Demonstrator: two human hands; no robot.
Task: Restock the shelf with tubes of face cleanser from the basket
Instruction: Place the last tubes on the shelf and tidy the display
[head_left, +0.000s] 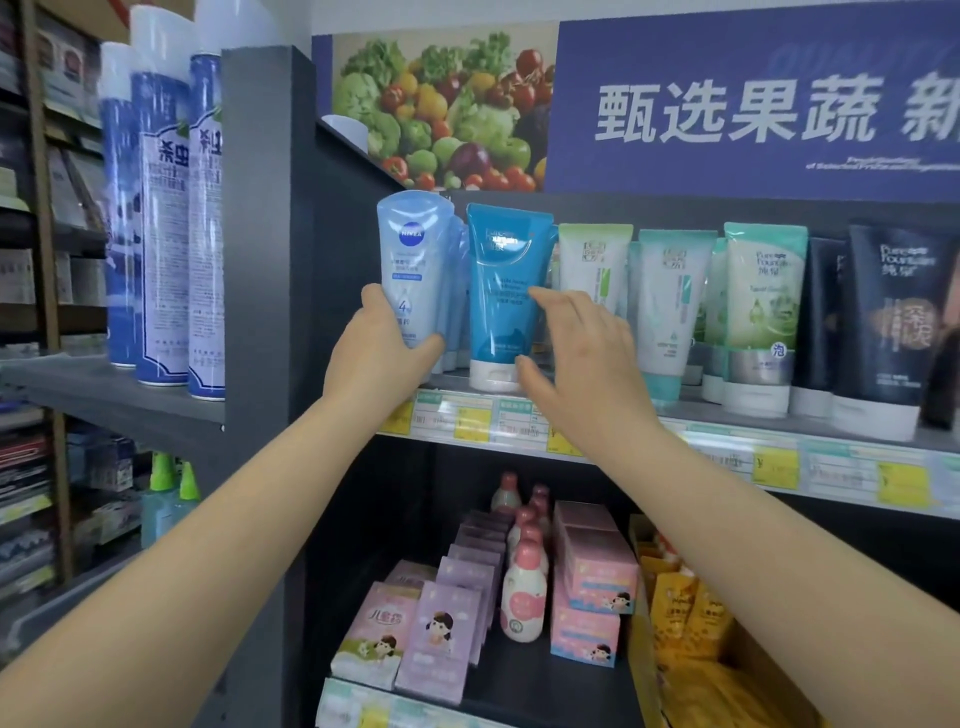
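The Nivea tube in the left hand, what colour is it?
Pale blue Nivea tube, left hand; head view.

left hand (382, 349) gripping, right hand (576, 358) spread

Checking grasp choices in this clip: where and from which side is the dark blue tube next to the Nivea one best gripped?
Probably round the lower body, just above the white cap, coming straight in from the front. The dark blue tube stands cap-down, with the Nivea tube and a green-white tube close at its sides, so only its front is free. The right hand hovers open there; the left hand grips the Nivea tube.
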